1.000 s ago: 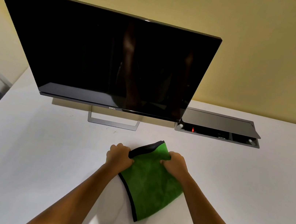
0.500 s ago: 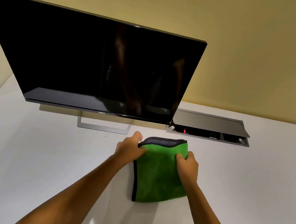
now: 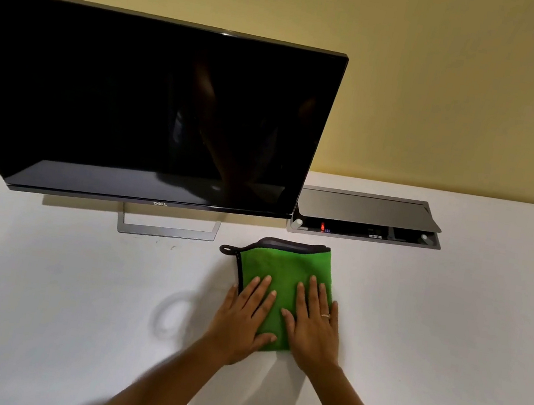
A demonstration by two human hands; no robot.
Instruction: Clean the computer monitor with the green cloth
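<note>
Currently both hands lie flat on the green cloth (image 3: 286, 274), low centre of the frame. Left hand (image 3: 242, 322) is palm down, fingers spread and straight, covering the cloth's lower left part, with its outer edge over the cloth's dark left border. Right hand (image 3: 312, 327) is palm down too, fingers straight and close together, on the cloth's lower right part; a ring (image 3: 325, 315) shows on one finger. Neither hand grips anything: both are splayed wide and pressing flat, nothing pinched.

Cloth is folded into a rough square and lies flat on the white desk (image 3: 54, 292). Dark grey trim runs along its top and left edges, and a small dark loop sticks out at its upper left corner.

Computer monitor (image 3: 148, 105) fills the upper left of the frame, screen black, with faint reflections. It stands on a silver frame stand (image 3: 168, 229), just left of and above the cloth, not touching it. A logo sits on the bottom bezel.

Right of the monitor, centre right, a grey cable box (image 3: 367, 217) is set into the desk with its lid raised; a small red light shows inside. Yellow wall (image 3: 448, 90) fills the top and right of the frame.
</note>
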